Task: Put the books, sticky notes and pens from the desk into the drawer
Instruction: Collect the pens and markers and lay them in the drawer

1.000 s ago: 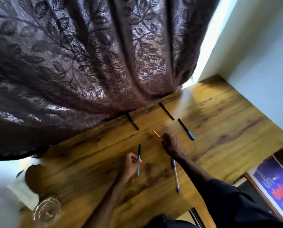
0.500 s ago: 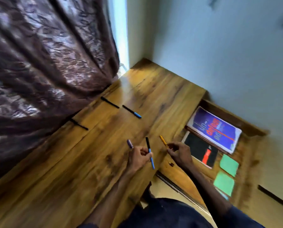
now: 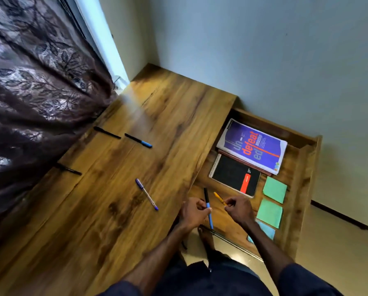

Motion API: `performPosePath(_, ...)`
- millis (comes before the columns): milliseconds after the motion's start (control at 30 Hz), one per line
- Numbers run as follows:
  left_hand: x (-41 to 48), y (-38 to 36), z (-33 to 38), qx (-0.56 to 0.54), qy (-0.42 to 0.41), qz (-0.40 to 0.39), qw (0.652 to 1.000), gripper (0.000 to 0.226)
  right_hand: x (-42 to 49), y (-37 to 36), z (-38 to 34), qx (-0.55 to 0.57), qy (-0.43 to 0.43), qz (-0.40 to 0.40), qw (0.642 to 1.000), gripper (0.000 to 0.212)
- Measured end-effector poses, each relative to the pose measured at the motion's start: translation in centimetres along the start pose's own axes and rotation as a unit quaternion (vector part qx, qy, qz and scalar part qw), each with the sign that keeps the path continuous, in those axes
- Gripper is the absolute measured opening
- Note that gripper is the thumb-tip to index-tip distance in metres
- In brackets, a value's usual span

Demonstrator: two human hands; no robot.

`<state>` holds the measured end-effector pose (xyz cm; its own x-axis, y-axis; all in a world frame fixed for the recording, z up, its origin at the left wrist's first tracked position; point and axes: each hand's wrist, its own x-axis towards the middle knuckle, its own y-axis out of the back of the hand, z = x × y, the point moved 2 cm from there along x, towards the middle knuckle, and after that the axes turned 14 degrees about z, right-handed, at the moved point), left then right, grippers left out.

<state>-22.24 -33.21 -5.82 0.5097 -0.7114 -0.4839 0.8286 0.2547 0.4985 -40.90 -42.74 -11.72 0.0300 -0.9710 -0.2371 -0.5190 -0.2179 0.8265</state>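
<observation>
My left hand (image 3: 192, 212) grips a black and blue pen (image 3: 208, 208) over the open drawer (image 3: 304, 167). My right hand (image 3: 238, 209) pinches an orange pen (image 3: 219, 198) just above the drawer's floor. Inside the drawer lie a purple book (image 3: 253, 146), a black notebook (image 3: 234, 175), two green sticky-note pads (image 3: 275, 189) (image 3: 269, 213) and a blue pad (image 3: 266, 230). On the wooden desk (image 3: 168, 116) lie a purple-capped pen (image 3: 146, 194), a black pen with a blue cap (image 3: 138, 141) and two black pens (image 3: 107, 132) (image 3: 68, 168).
A dark patterned curtain (image 3: 35, 92) hangs along the desk's left side and touches the far pens. A pale wall (image 3: 264, 50) stands behind the desk and drawer. My bare foot (image 3: 206, 238) is on the floor under the drawer's front.
My view swung right, showing the open drawer. Both hands carried their pens from the desk over to the drawer. The purple-capped pen now lies on the desk.
</observation>
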Motion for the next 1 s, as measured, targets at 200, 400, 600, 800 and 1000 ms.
performPosePath(200, 0.0, -1.3, 0.3, -0.008, 0.069, 0.051, 0.996, 0.022, 3.0, -3.6, -0.2, -0.034, 0.039, -0.079, 0.996, 0.02)
performPosePath(400, 0.2, -2.5, 0.0, -0.022, 0.113, 0.069, 0.991, 0.014, 4.4, -5.9, 0.1, -0.03, 0.074, -0.102, 0.992, 0.019)
performPosePath(600, 0.0, -3.0, 0.3, -0.036, 0.145, 0.068, 0.986, 0.014, 4.3, -6.3, 0.4, -0.016, 0.107, -0.114, 0.988, 0.017)
performPosePath(800, -0.1, -2.9, 0.2, -0.048, 0.155, 0.071, 0.984, 0.017, 3.3, -6.4, 0.3, -0.019, 0.123, -0.137, 0.983, 0.015)
performPosePath(1000, 0.2, -2.8, -0.1, -0.057, 0.159, 0.066, 0.983, 0.019, 1.2, -7.0, 1.1, -0.039, 0.143, -0.172, 0.974, 0.013)
